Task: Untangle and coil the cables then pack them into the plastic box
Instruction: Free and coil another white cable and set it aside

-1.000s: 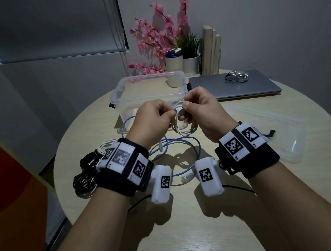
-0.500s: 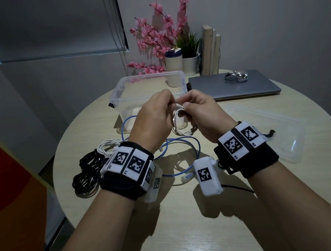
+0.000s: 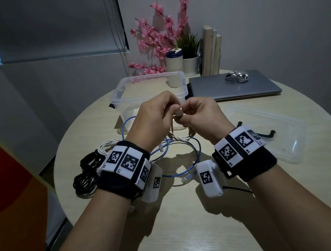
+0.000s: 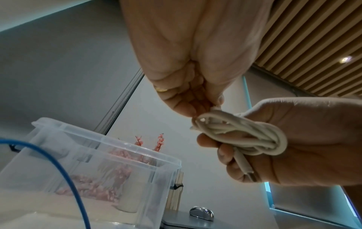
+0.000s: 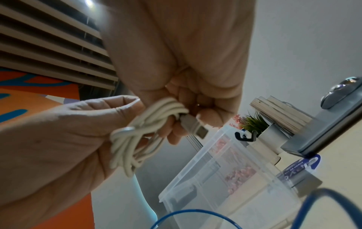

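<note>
A white cable (image 3: 178, 113) is wound into a small coil (image 4: 240, 136) and held above the table between both hands. My left hand (image 3: 170, 104) pinches one end of the coil (image 5: 137, 139) with curled fingers. My right hand (image 3: 192, 109) grips the other side, with the USB plug (image 5: 195, 128) sticking out by its thumb. Just behind the hands stands the clear plastic box (image 3: 150, 77), with no lid on it. A blue cable (image 3: 187, 170) lies in loose loops under my wrists. A black cable bundle (image 3: 87, 172) and another white cable (image 3: 108, 144) lie to the left.
The box's clear lid (image 3: 276, 132) lies at the right. A closed laptop (image 3: 235, 89) with a mouse (image 3: 237, 77) on it sits at the back right. Pink flowers (image 3: 159, 34), a potted plant (image 3: 189, 45), a cup (image 3: 173, 60) and books stand behind the box.
Both hands have risen slightly and drawn closer together. The left wrist has turned its back upward. The white loops that hung below the hands are now bunched inside them.
</note>
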Motion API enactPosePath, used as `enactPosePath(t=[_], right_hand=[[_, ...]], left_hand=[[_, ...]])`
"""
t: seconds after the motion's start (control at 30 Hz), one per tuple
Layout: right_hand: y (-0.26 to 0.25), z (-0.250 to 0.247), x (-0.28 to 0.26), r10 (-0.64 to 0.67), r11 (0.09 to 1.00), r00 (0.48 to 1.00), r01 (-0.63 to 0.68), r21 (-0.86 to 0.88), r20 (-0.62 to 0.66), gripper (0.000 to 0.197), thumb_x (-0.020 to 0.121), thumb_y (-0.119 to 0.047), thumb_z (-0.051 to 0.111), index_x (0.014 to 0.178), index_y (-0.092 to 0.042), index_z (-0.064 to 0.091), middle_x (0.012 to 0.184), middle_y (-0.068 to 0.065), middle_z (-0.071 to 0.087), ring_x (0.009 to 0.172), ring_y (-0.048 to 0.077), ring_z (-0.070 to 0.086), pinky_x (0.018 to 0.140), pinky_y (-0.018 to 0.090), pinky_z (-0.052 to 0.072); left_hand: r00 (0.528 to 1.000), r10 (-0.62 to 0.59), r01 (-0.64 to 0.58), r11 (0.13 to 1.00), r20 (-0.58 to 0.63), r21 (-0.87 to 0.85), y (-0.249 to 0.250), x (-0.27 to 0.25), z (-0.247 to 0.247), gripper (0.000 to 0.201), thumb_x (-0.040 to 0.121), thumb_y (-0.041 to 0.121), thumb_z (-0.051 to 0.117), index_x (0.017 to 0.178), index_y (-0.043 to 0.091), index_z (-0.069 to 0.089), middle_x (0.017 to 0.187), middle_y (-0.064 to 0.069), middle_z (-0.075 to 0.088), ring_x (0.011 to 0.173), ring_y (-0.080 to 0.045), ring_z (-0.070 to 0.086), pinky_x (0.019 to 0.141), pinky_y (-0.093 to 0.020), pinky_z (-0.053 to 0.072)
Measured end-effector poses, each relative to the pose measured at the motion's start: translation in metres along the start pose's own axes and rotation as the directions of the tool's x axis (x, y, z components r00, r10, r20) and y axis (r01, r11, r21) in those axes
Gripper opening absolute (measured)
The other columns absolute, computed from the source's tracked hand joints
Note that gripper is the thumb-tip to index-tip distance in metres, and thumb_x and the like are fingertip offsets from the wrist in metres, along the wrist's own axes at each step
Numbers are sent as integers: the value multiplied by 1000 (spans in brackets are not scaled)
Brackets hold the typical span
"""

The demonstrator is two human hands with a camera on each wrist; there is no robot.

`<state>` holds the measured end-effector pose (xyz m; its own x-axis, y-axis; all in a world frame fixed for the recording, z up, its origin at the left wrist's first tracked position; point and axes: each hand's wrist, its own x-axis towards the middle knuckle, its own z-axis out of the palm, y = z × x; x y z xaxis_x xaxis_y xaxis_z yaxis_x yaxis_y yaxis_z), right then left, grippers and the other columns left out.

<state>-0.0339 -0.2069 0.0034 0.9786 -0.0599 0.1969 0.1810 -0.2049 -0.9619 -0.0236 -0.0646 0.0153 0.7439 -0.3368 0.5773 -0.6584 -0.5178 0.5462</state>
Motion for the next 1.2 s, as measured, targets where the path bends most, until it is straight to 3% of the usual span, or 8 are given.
enactPosePath(t=[0.23,0.4,0.5,0.6,0.83,0.93,1.03,1.2], right_hand=[[-1,-2,2,-28,999,998,31,42,-61,20,76,5,71,81,-14,69,78,5,71,66,7,65,66,23,53],[3,2,4,-24,999,996,26,21,-89,24,75,6,70,85,-15,70,90,10,72,86,23,69,79,38,58],[4,4,4,-31,999,993,32,6,-110,26,80,7,63,88,-18,68,90,6,71,76,16,68,72,32,58],[-1,5,3,-29,1000,996,30,5,-80,34,88,7,48,87,-25,61,89,3,66,64,11,60,56,26,50],[-7,2,4,58,988,997,-66,142,55,39,85,13,36,94,-20,56,83,6,58,68,17,50,60,30,40],[-15,0,2,75,951,994,-94,294,77,35,85,16,37,97,-11,55,81,7,58,64,15,52,56,24,38],[-17,0,1,86,926,992,-113,360,90,31,86,15,38,96,-9,55,79,9,58,63,15,52,54,23,39],[-11,-2,2,67,948,994,-92,305,90,27,83,18,46,92,-4,57,79,13,60,64,18,57,61,31,46]], left_hand=[[993,-121,117,980,-13,-159,0,-5,-2,8,86,19,69,85,17,62,75,14,64,71,-2,60,66,-14,47],[969,-238,223,959,-69,-176,-4,-3,-1,12,87,18,64,76,13,61,69,-4,65,61,-11,55,58,-23,44],[955,-289,274,946,-67,-175,-5,-4,0,13,86,19,65,75,12,63,66,-5,62,55,-6,47,53,-19,39],[943,-327,306,922,-55,-237,-2,-6,3,9,84,17,67,77,11,66,71,-9,68,61,-11,56,58,-28,46],[907,-419,390,873,-41,-294,-8,-6,5,6,85,21,67,89,17,65,80,-1,68,66,-7,58,62,-23,48],[857,-499,507,770,129,-387,-6,-5,7,12,92,26,59,103,21,61,99,-5,68,86,-15,63,73,-33,53],[835,-496,540,652,240,-532,-2,-3,2,8,95,14,55,95,14,63,84,-5,66,71,-12,60,64,-25,50],[853,-475,511,672,218,-535,-4,1,-6,9,93,3,54,94,7,63,78,-6,63,65,-13,59,59,-24,51]])
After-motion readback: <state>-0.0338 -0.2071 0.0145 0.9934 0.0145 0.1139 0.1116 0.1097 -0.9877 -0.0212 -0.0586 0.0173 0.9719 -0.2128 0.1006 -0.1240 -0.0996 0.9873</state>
